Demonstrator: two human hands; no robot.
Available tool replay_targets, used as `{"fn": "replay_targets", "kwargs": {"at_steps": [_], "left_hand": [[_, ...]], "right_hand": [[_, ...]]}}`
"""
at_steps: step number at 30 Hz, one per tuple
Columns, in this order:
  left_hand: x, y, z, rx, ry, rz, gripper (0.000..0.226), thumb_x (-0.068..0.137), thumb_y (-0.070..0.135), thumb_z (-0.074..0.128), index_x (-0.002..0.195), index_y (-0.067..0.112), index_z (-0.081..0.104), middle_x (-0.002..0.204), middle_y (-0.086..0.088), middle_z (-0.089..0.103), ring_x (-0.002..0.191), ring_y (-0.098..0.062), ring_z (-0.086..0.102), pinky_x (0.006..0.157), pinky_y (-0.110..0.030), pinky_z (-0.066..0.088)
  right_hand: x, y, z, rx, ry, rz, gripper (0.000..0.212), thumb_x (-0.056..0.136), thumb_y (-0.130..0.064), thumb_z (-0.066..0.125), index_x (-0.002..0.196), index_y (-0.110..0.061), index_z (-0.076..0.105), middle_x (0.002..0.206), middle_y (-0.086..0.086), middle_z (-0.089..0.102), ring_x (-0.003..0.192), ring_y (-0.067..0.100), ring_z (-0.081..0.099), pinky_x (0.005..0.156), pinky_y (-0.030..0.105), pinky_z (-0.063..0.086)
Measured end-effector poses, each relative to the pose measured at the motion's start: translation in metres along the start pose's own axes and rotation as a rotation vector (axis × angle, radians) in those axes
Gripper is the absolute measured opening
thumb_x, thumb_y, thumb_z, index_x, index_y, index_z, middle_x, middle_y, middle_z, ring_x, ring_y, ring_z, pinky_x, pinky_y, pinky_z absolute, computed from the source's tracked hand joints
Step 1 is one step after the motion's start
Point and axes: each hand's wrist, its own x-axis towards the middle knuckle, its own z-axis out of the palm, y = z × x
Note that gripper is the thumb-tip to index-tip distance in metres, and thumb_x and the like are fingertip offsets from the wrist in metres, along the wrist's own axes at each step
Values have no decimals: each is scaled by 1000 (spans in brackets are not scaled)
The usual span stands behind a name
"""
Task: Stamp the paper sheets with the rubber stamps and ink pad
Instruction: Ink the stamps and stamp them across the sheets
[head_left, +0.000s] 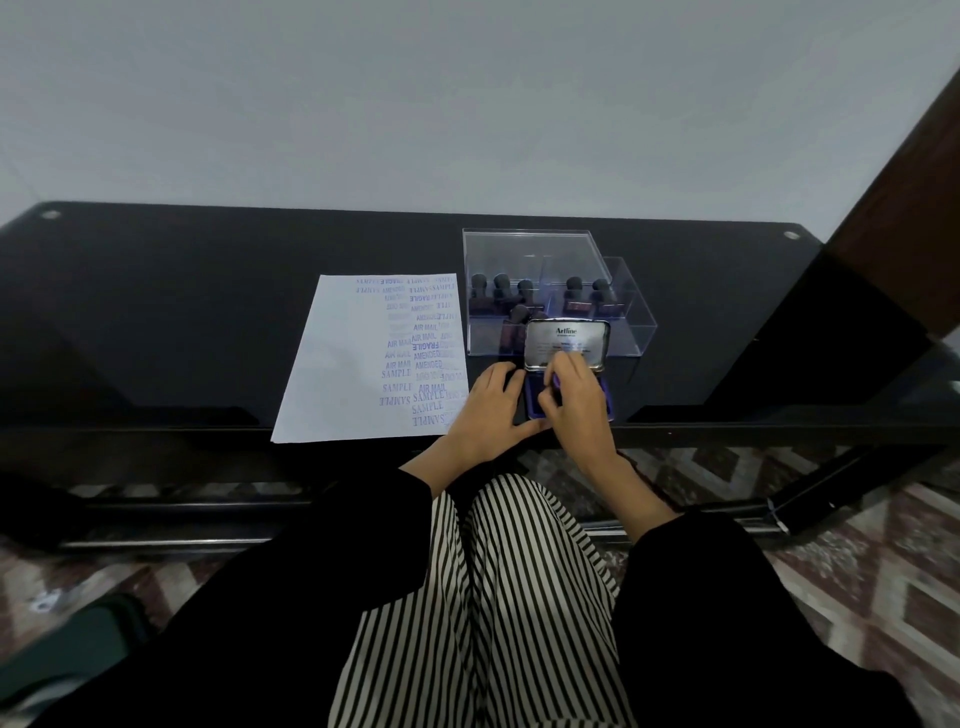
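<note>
A white paper sheet (343, 364) lies on the black table, its right half covered with blue stamped words. To its right an ink pad (605, 402) lies with its metal lid (566, 338) raised. My right hand (576, 400) is over the blue pad, fingers closed on a rubber stamp (556, 382) that is mostly hidden and pressed down onto the pad. My left hand (491, 410) rests flat on the table against the pad's left edge, fingers spread and holding nothing.
A clear plastic box (535, 249) behind the ink pad holds several dark-handled rubber stamps (524, 296). The black glass table (156, 312) ends just before my striped trousers. A brown wooden post (904, 228) stands at the far right.
</note>
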Motion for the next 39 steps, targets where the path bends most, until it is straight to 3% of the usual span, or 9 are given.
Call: {"fn": "replay_targets", "kwargs": {"at_steps": [8, 15, 19, 22, 28, 34, 37, 39], "left_hand": [[0, 1, -3, -3, -19, 6, 79, 87, 52, 52, 144, 3, 25, 148, -14, 24, 138, -27, 20, 116, -33, 14], [14, -1, -40, -63, -239, 11, 87, 79, 44, 68, 142, 1, 26, 138, -15, 33, 129, -27, 31, 109, -33, 28], [10, -25, -75, -228, -114, 39, 79, 79, 38, 71, 141, 8, 33, 136, -10, 42, 125, -20, 40, 103, -25, 30], [6, -54, -101, -344, 44, -22, 67, 77, 36, 73, 133, 12, 45, 131, -6, 50, 119, -17, 48, 102, -30, 39], [4, -119, -134, -338, 334, -219, 36, 93, 26, 54, 124, 7, 53, 125, -8, 55, 114, -20, 54, 95, -25, 41], [9, -186, -141, -153, 293, -300, 34, 96, 19, 46, 128, 6, 49, 130, -8, 49, 120, -21, 47, 96, -23, 34], [18, -214, -135, -88, 234, -314, 37, 97, 18, 44, 131, 7, 46, 138, -7, 44, 130, -21, 39, 104, -26, 31], [26, -226, -130, -40, 188, -324, 41, 98, 20, 43, 137, 8, 41, 146, -7, 38, 137, -21, 31, 110, -28, 26]], "right_hand": [[30, -3, -9, 18, -154, 57, 22, 80, 5, 54, 75, -11, 39, 79, 11, 49, 72, 24, 45, 63, 38, 39], [33, -3, -15, -34, -249, 62, 19, 82, 4, 53, 79, -11, 41, 84, 10, 49, 77, 26, 49, 65, 37, 40], [47, -19, -20, 78, -205, 58, 18, 81, 5, 52, 78, -10, 42, 78, 5, 49, 73, 20, 45, 62, 30, 32], [69, -44, -17, 165, -145, 51, 18, 80, 7, 51, 77, -9, 43, 74, 9, 50, 68, 21, 45, 61, 31, 34], [121, -95, 18, 283, -151, -32, 18, 84, 9, 47, 79, -8, 43, 81, 9, 52, 74, 19, 45, 57, 14, 33], [171, -121, 74, 304, -228, -54, 15, 87, 4, 51, 83, -8, 44, 85, 7, 53, 78, 20, 47, 57, 12, 34], [193, -129, 102, 288, -268, -40, 14, 88, 1, 55, 85, -8, 45, 86, 6, 52, 78, 18, 48, 57, 2, 36], [204, -132, 120, 274, -308, -26, 13, 89, -1, 56, 87, -9, 45, 88, 5, 52, 79, 16, 49, 61, 6, 36]]}}
